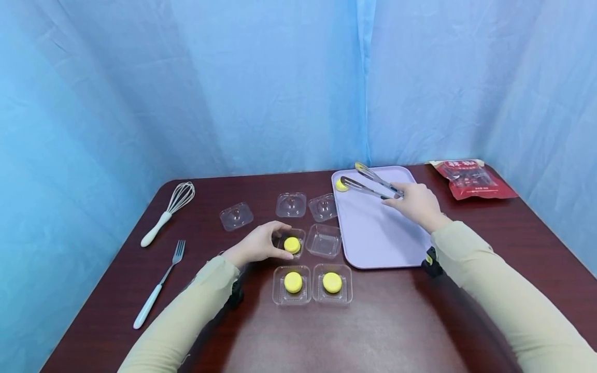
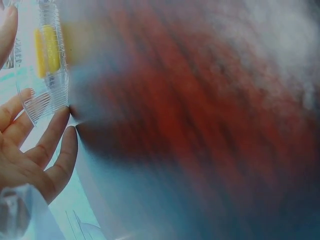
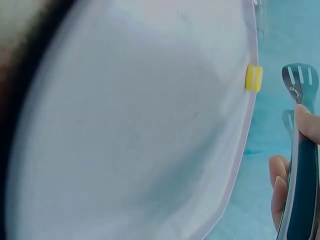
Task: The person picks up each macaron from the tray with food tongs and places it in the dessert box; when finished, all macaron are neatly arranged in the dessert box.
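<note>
My left hand (image 1: 261, 242) holds the sides of a small clear plastic box (image 2: 42, 97) between thumb and fingers. Inside it sits a yellow macaron (image 1: 292, 245). In my right hand (image 1: 416, 204) are metal tongs (image 3: 302, 165), their arms spread above the lilac tray (image 1: 382, 233). Nothing is between the tong tips. Another yellow macaron (image 1: 342, 185) lies at the tray's far left corner, close to the tips. Two nearer clear boxes (image 1: 279, 299) each contain a yellow macaron (image 1: 293, 282). An unfilled clear box (image 1: 324, 240) stands beside the tray.
Several clear domed lids (image 1: 291, 205) lie behind the boxes. A whisk (image 1: 170, 212) and a fork (image 1: 158, 285) rest on the left of the dark table (image 1: 373, 331). At the back right is a red food packet (image 1: 473, 180). Blue curtains (image 1: 280, 88) surround the table.
</note>
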Available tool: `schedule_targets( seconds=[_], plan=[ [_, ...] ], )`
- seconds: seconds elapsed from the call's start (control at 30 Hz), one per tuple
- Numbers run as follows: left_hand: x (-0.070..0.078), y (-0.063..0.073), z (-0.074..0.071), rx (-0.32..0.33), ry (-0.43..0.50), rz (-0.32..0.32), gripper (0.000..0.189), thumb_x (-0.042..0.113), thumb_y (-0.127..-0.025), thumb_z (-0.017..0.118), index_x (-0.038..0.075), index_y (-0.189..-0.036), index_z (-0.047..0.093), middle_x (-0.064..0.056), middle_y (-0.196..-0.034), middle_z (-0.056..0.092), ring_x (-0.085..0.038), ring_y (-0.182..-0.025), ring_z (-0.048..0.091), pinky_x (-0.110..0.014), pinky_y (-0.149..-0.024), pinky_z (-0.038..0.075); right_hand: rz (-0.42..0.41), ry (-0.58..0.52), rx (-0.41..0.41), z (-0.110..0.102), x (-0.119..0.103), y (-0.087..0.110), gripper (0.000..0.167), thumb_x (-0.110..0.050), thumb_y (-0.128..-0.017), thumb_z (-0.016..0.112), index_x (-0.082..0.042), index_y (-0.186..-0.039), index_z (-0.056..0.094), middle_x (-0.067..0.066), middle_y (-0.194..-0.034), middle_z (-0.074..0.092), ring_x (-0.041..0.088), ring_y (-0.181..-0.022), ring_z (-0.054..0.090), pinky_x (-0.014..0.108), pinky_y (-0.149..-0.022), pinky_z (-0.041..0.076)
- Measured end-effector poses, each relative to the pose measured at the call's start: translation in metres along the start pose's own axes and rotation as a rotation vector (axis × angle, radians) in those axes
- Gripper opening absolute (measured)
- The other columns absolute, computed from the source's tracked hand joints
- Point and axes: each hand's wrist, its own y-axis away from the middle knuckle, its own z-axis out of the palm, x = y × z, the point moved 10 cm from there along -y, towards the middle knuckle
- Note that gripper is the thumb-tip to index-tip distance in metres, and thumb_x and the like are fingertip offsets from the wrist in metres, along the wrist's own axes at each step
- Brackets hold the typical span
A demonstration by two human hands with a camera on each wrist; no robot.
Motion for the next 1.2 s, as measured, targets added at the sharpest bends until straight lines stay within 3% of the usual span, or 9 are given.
schedule_targets(
  seconds=[0.2, 0.47, 0.77, 1.1, 1.2],
  plan=[
    [-0.001, 0.0, 0.0, 0.003, 0.002, -0.008, 0.071, 0.032, -0.072, 0.083, 0.011, -0.133, 0.052, -0.006, -0.128, 0.057, -0.023, -0.112, 0.054, -0.041, -0.096, 0.047, -0.002, 0.051, -0.002, 0.006, 0.003, -0.01, 0.059, -0.034, -0.084, 0.069, -0.002, -0.132, 0.054, 0.019, -0.097, 0.068, 0.031, -0.078, 0.06, 0.046, -0.063, 0.049],
    [-0.001, 0.0, 0.002, -0.007, 0.006, 0.0, 0.071, 0.031, -0.072, 0.082, 0.012, -0.133, 0.052, -0.005, -0.129, 0.057, -0.022, -0.112, 0.054, -0.039, -0.095, 0.047, -0.005, 0.103, -0.018, 0.015, 0.002, -0.018, 0.047, -0.031, -0.085, 0.068, -0.004, -0.123, 0.06, 0.015, -0.088, 0.067, 0.029, -0.07, 0.056, 0.044, -0.055, 0.045],
    [-0.001, 0.0, 0.0, 0.004, 0.023, 0.009, 0.07, 0.03, -0.07, 0.084, 0.011, -0.131, 0.054, -0.005, -0.127, 0.058, -0.022, -0.109, 0.055, -0.039, -0.096, 0.047, -0.043, 0.21, -0.071, 0.027, -0.007, -0.025, 0.05, -0.029, -0.087, 0.066, -0.002, -0.129, 0.056, 0.021, -0.103, 0.067, 0.034, -0.084, 0.061, 0.053, -0.071, 0.049],
    [-0.001, 0.0, 0.001, -0.004, -0.002, 0.01, 0.072, 0.033, -0.072, 0.082, 0.011, -0.133, 0.052, -0.007, -0.13, 0.056, -0.024, -0.114, 0.054, -0.041, -0.098, 0.046, -0.071, 0.228, -0.06, 0.028, -0.017, -0.025, 0.032, -0.026, -0.087, 0.067, -0.004, -0.11, 0.065, 0.02, -0.093, 0.067, 0.032, -0.072, 0.058, 0.049, -0.064, 0.047],
    [0.0, 0.0, 0.001, -0.005, -0.01, 0.013, 0.072, 0.033, -0.073, 0.082, 0.01, -0.134, 0.051, -0.007, -0.131, 0.055, -0.025, -0.115, 0.054, -0.041, -0.099, 0.045, -0.068, 0.224, -0.056, 0.028, -0.018, -0.025, 0.033, -0.025, -0.087, 0.067, -0.004, -0.112, 0.066, 0.021, -0.096, 0.068, 0.033, -0.075, 0.059, 0.048, -0.064, 0.047]
  ],
)
